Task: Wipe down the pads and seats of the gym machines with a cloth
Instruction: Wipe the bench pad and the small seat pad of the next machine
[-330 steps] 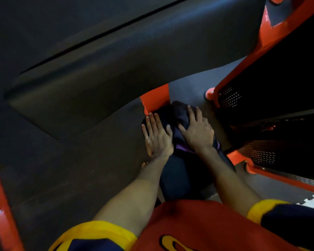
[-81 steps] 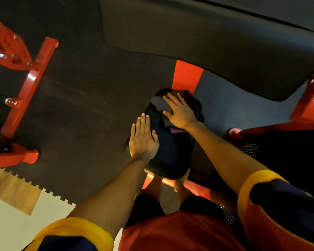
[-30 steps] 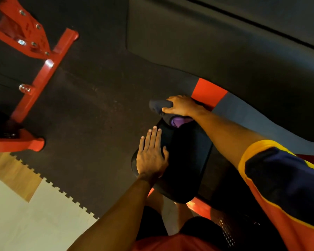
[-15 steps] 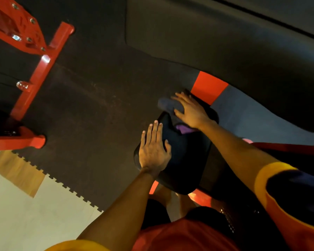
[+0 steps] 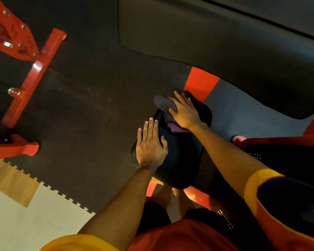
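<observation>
I see the seat pad [image 5: 181, 156] just right of the middle of my view, a black cushion on a red support. Its long axis runs away from me and leans to the upper right, with the far end pointing at a red block [image 5: 200, 82] on the floor.

The cloth [image 5: 163, 103] lies on that far end. It is dark grey, one corner hangs past the pad's left edge, and a purple patch shows by the wrist.

My right hand [image 5: 186, 113] lies flat on the cloth with the fingers stretched out and slightly spread, pressing it onto the pad rather than gripping it. My left hand [image 5: 150, 145] rests palm down on the near left edge of the pad. Its fingers are straight and close together, the thumb is out to the side, and it holds nothing. The two hands are near each other but not touching.

Beyond the pad a large dark cushion [image 5: 225, 51] fills the upper right. A black rubber mat [image 5: 89, 105] covers the floor, and its toothed edge meets a pale floor [image 5: 16, 223] at lower left. A red machine frame [image 5: 31, 73] stands well apart at the left.
</observation>
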